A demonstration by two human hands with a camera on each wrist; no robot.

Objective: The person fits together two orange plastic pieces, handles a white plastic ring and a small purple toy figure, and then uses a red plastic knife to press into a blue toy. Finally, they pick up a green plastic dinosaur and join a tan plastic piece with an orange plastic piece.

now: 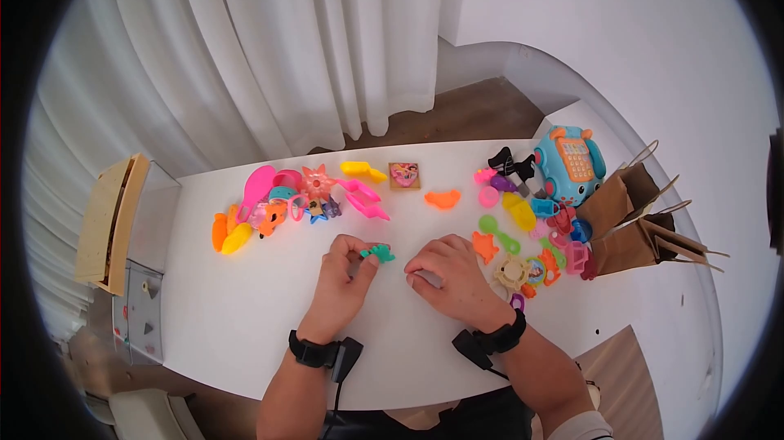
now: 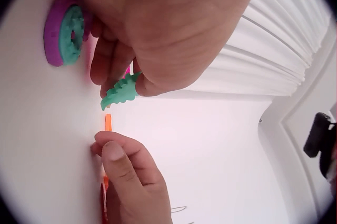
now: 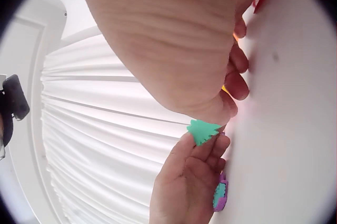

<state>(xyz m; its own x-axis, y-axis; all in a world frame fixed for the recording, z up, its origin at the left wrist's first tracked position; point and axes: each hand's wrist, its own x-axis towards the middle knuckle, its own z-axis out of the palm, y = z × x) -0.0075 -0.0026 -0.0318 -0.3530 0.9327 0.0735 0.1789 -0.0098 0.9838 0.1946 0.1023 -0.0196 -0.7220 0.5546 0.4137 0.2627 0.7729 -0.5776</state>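
Left fingers (image 1: 347, 242) clamp the green toy (image 1: 378, 254) at their tips; right fingers (image 1: 433, 256), loosely curled, lie near it.

no text, label, brand or number can be read. beyond the right hand (image 1: 459, 283), to its right, the keypad (image 1: 578, 160) of a blue toy telephone (image 1: 554, 167) is too small to read; ahead of that hand, a heart-decorated square (image 1: 404, 175) shows nothing legible.
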